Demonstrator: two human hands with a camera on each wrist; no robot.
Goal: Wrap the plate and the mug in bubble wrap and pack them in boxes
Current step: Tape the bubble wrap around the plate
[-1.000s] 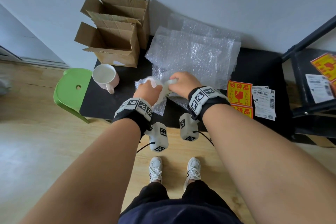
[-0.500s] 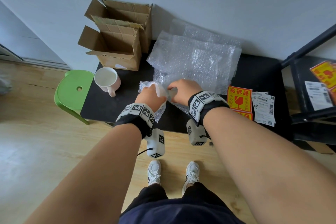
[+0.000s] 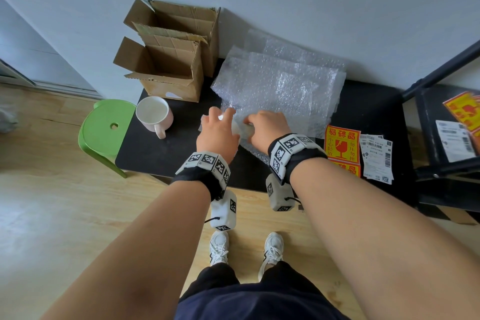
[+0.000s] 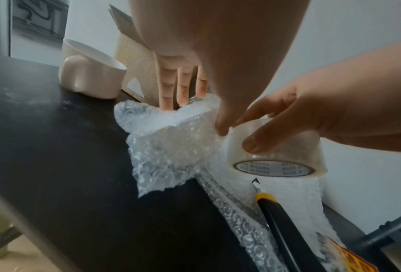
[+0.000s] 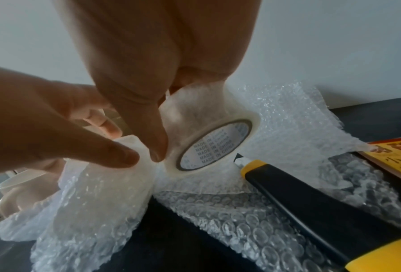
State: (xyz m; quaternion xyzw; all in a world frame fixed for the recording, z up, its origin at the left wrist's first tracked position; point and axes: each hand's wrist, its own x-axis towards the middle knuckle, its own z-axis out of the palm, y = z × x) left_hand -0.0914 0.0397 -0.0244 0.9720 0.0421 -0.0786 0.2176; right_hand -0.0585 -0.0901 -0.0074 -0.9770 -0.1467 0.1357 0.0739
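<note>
A bundle of bubble wrap (image 4: 171, 147) stands on the black table (image 3: 155, 153); what is inside it is hidden. My left hand (image 3: 223, 114) holds the bundle's top, with straight fingers (image 4: 169, 88) behind it and the thumb pressed on its front. Right beside it my right hand (image 3: 262, 125) grips a roll of clear tape (image 4: 276, 160), which touches the bundle. The pink mug (image 3: 153, 117) stands bare and upright to the left. Two open cardboard boxes (image 3: 166, 70) are behind it.
Loose bubble-wrap sheets (image 3: 280, 86) cover the table's back middle. A yellow-and-black utility knife (image 4: 283, 220) lies on the wrap, blade tip out, just right of the tape roll. Fragile stickers (image 3: 341, 143) and shipping labels (image 3: 376, 156) lie right. A green stool (image 3: 104, 132) stands left, a black rack (image 3: 441, 163) right.
My left hand's fingers have stretched forward over the top of the bundle. The right hand stays on the tape roll beside it. The mug and boxes have not moved.
</note>
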